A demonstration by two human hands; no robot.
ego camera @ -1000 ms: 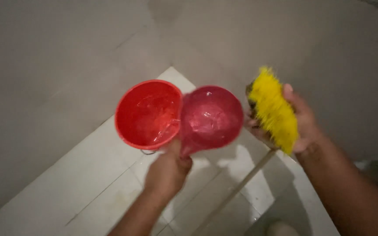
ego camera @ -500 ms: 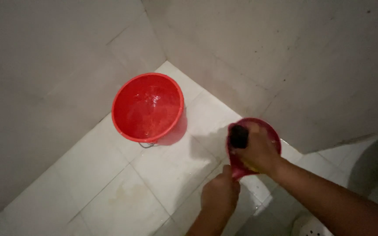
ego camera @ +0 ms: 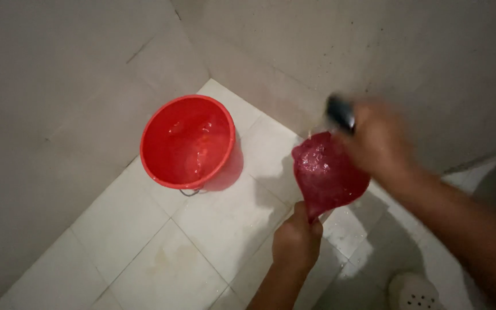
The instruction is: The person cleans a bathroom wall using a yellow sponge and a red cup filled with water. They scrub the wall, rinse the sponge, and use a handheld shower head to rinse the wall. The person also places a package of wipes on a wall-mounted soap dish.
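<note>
The bucket is my landmark here: red, round, standing upright on the white floor tiles in the corner where two grey walls meet. Its inside glistens wet, though I can't tell how much water it holds.

Right of the bucket, well clear of its rim, I've got the red scoop. It's tilted, bowl facing up at me, beaded with water drops. My left hand is clamped round its handle from below, fist closed tight, down and right of the bucket.

My right hand is over the scoop's far edge, further right again from the bucket. It's blurred; the fingers look curled round a dark thing that sticks out at the top, but I can't make out what that is, nor whether it touches the scoop.

Between bucket and scoop there's only bare tile, with the scoop's shadow lying across it. Far from the bucket, at the bottom right, a pale dotted thing peeks in on the floor; too little shows to name it.
</note>
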